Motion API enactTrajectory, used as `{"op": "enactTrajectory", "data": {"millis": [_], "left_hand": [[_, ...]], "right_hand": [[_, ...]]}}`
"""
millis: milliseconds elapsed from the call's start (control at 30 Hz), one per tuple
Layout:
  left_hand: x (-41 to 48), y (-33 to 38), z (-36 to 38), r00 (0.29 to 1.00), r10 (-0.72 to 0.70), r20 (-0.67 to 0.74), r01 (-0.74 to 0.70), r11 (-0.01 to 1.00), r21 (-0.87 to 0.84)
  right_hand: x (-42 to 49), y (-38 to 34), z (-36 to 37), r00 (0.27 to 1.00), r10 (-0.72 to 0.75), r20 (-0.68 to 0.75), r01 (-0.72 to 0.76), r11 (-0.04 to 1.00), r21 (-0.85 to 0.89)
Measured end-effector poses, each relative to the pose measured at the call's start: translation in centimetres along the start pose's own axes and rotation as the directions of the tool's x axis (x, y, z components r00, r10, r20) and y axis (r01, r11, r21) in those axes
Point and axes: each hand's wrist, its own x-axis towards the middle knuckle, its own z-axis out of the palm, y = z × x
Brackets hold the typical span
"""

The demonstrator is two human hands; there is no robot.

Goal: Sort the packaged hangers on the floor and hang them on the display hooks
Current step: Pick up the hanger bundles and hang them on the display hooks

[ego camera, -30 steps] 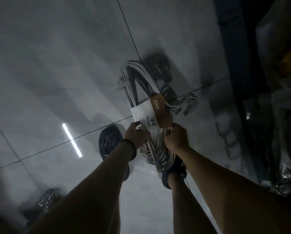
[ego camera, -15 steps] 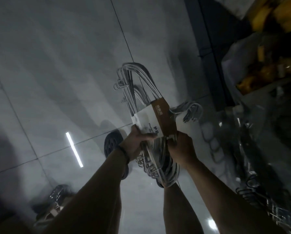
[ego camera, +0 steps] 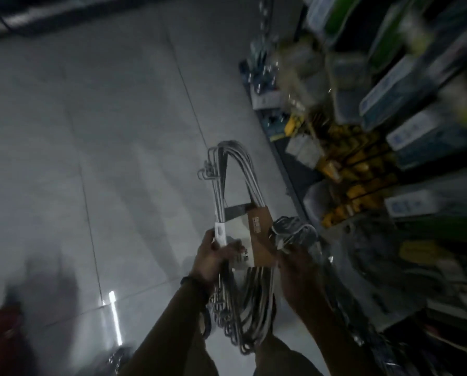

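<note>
Hangers (ego camera: 228, 169) held above floor (ego camera: 91, 131) | left hand (ego camera: 209, 257) fingers pinched label (ego camera: 256, 240) | right hand (ego camera: 294, 270) fingers gripped hangers, blurred | shelf (ego camera: 389, 131) at right

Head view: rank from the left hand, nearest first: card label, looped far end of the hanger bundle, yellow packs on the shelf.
1. Card label: gripped by the left hand.
2. Looped far end of the hanger bundle: up-frame from that hand.
3. Yellow packs: far right, well beyond the bundle.

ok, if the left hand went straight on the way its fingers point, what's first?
Left hand holds the hanger pack, fingers across its label. Going on, it'd probably meet the right hand. Depth unclear.
</note>
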Motion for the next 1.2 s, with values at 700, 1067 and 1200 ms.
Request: {"op": "enactTrajectory", "data": {"millis": [700,1067,1200], "left_hand": [[-22.8,21.4,12.9,0.528,0.203,0.824,-0.585,0.791,0.179],[-34.4,24.7,22.6,0.332,0.405,0.852,-0.727,0.685,-0.042],[-39.5,23.1,26.5,0.264,0.363,0.893,-0.719,0.692,-0.068]], "right_hand": [[-16.8,-21.3,-26.4,0.733,0.169,-0.658,-0.086,0.984,0.156],[-29.1,-20.7,-32.7,0.621,0.215,-0.754,-0.059,0.972,0.228],[-34.8,-19.7,-36.2,0.511,0.164,-0.844,-0.088,0.986,0.139]]}}
